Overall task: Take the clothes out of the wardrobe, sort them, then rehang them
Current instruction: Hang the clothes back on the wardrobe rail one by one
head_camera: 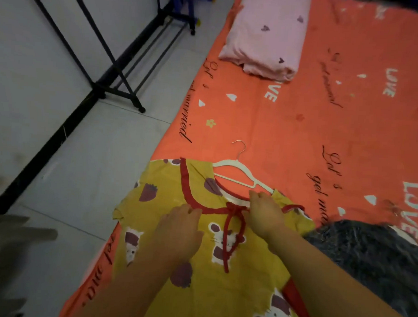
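A: Yellow top?
B: Spread flat on the bed, white hanger half inside the neckline, likely for rehanging.
A: Left hand?
B: Flat, fingers straight, pressing the cloth to steady it.
A: Right hand?
B: At the collar by the hanger; pinching or merely resting, impossible to tell.

A yellow dress with red trim, a tied red bow and cartoon mouse print lies flat, front up, on an orange bedsheet, a white hanger tucked partly inside its neckline.
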Demonstrator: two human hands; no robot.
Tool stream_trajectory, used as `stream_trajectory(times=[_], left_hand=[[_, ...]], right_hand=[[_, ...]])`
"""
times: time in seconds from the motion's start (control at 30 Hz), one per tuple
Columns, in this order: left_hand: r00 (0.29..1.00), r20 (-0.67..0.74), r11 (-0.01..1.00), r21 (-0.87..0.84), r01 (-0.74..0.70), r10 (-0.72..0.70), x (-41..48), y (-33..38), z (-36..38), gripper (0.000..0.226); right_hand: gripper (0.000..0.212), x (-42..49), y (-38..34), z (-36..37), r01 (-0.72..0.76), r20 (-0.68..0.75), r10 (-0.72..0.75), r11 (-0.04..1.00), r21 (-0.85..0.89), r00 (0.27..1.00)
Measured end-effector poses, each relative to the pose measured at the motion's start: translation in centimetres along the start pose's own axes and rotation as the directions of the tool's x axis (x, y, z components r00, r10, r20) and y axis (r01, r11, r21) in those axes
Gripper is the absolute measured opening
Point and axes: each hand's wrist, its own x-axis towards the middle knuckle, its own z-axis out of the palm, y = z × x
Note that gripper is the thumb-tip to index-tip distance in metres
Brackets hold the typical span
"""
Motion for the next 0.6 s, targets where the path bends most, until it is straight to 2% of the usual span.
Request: stream_trajectory(times=[0.13, 0.3, 0.4, 0.5, 0.6], left_hand=[[0.999, 0.028, 1.000, -0.027, -0.014, 0.014, 4.1, -0.5, 1.6, 0.053], [0.999, 0.029, 0.998, -0.048, -0.029, 0.031, 7.0, -0.9, 3.2, 0.054], [0.999, 0.029, 0.998, -0.052, -0.035, 0.037, 7.5, -1.3, 4.2, 0.055], [0.999, 0.032, 0.998, -0.061, -0.025, 0.027, 7.1, -2.0, 4.9, 0.056], [1.000, 0.013, 0.997, -0.076, -0.010, 0.011, 6.0, -2.9, 4.9, 0.056]], right_hand=[[0.057, 6.2, 0.7, 1.4, -0.014, -0.037, 0.015, 1.000, 0.027, 0.999], [0.069, 11.6, 1.6, 3.8, -0.135, -0.044, 0.139, 0.987, 0.085, 0.989], [0.072, 13.0, 1.9, 5.5, -0.157, -0.047, 0.161, 0.985, 0.075, 0.986], [0.066, 12.2, 1.8, 5.8, -0.108, -0.139, 0.111, 0.994, 0.028, 0.984], [0.064, 10.1, 1.4, 4.8, 0.019, -0.325, 0.001, 0.998, 0.060, 0.946]])
